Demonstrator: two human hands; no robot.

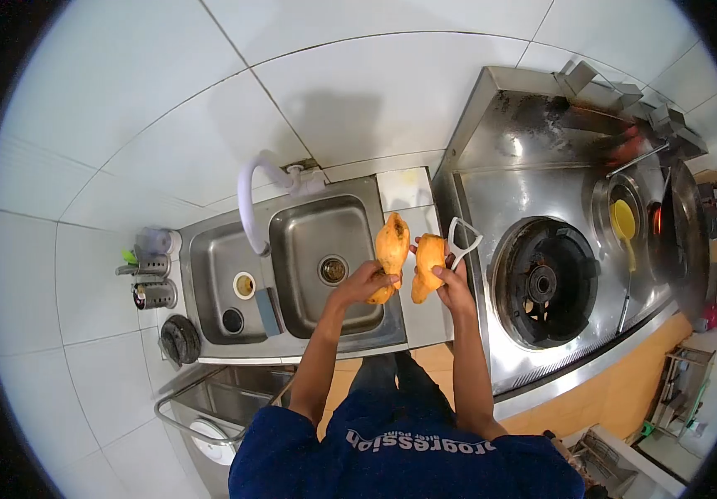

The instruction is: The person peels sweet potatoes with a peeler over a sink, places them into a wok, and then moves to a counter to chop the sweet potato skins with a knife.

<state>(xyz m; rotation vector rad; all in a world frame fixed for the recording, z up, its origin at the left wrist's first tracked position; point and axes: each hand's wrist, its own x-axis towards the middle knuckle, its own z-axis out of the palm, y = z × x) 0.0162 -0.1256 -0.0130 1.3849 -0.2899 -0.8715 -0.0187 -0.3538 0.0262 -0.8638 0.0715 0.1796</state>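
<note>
Two orange, knobbly vegetables are held up side by side over the tiled strip between sink and stove. My left hand (364,284) is closed round the lower end of the longer one (393,243), which has a dark patch near its top. In my right hand (453,284) is the shorter orange vegetable (431,254), its pale end tilted down to the left. A white-handled peeler (463,242) sticks out beside my right fingers; whether they grip it too is hidden.
At the left is a double steel sink (321,229) with a white curved faucet (248,200). A black gas burner (544,284) lies to the right, and beyond it a yellow ladle (623,220). Metal utensil holders (155,294) stand at the far left.
</note>
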